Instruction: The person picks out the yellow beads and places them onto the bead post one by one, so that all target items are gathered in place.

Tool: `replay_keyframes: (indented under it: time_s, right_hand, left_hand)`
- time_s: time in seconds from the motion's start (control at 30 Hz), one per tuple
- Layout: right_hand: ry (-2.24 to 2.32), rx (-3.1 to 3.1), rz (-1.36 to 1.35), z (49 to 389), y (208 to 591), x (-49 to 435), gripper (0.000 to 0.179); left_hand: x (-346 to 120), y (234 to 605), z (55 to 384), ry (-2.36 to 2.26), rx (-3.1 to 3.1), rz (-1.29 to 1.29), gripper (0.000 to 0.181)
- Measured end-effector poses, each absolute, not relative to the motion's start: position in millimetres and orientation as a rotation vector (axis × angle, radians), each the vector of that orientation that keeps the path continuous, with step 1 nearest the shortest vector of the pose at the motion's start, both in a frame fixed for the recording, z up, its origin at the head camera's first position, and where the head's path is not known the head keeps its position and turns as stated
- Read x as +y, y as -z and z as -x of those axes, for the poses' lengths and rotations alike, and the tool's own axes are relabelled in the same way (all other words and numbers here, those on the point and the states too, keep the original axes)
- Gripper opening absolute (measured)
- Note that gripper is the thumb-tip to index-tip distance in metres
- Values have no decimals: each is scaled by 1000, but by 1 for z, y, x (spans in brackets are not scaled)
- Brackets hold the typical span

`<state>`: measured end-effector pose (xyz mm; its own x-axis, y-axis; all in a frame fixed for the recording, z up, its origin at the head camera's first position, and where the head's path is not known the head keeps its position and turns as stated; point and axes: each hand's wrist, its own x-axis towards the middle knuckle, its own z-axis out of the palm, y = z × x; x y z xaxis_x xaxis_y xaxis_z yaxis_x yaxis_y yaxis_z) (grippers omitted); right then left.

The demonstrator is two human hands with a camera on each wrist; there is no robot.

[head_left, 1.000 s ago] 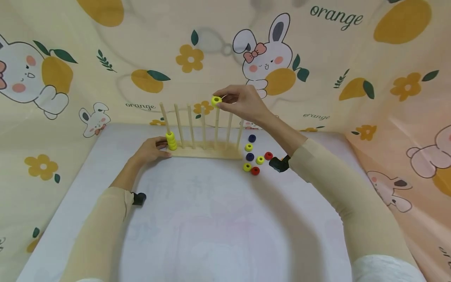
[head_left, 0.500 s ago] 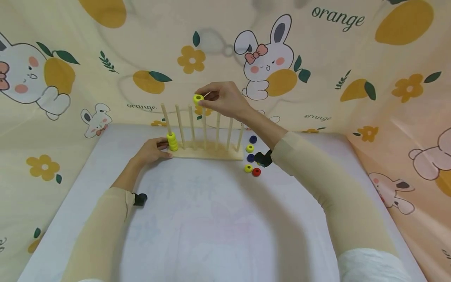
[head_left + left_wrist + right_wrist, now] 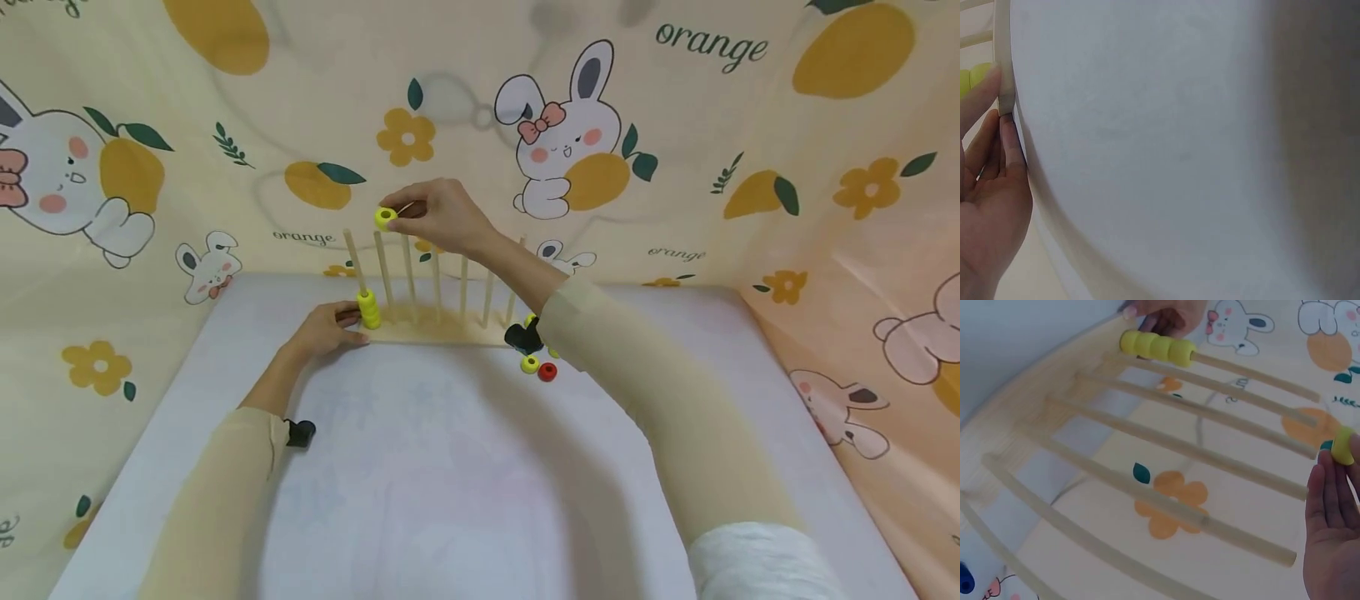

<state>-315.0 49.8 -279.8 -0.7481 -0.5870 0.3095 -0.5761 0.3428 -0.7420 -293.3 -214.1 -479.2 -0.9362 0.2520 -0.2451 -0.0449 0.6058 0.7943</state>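
A wooden bead rack with several upright rods stands on a flat base (image 3: 442, 332) toward the back of the white table. Its leftmost rod carries a stack of several yellow beads (image 3: 368, 310). My left hand (image 3: 322, 330) grips the base's left end, thumb in front; the left wrist view shows the thumb (image 3: 985, 90) over the board's edge. Between thumb and fingers, my right hand (image 3: 444, 218) pinches one yellow bead (image 3: 380, 221), held at the tip of the second rod from the left. In the right wrist view that bead (image 3: 1342, 445) sits just past the rod tips.
Loose beads lie right of the rack, among them a yellow one (image 3: 529, 364) and a red one (image 3: 548, 372); the right forearm and its black wrist camera (image 3: 523, 337) cover others. A patterned cloth (image 3: 450, 50) hangs behind the table.
My right hand has carried the yellow bead leftward along the rod tips, from the fifth rod to the second. The left hand stays on the base.
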Motion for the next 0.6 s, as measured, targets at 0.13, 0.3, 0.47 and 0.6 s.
replay_keyframes:
  time_s: [0.13, 0.3, 0.47, 0.6]
  right_hand:
    - [1331, 2592, 1116, 318, 280, 43, 31]
    - [1250, 2614, 1115, 319, 275, 31, 34]
    - [1192, 2613, 1097, 322, 273, 19, 33]
    - [1182, 2604, 1083, 326, 275, 11, 32]
  left_hand:
    - [-213, 480, 292, -1258, 2506, -181, 78]
    - [-214, 479, 291, -1262, 2505, -191, 77]
    - [-214, 477, 291, -1267, 2501, -207, 77]
    - [-215, 480, 292, -1280, 2494, -210, 78]
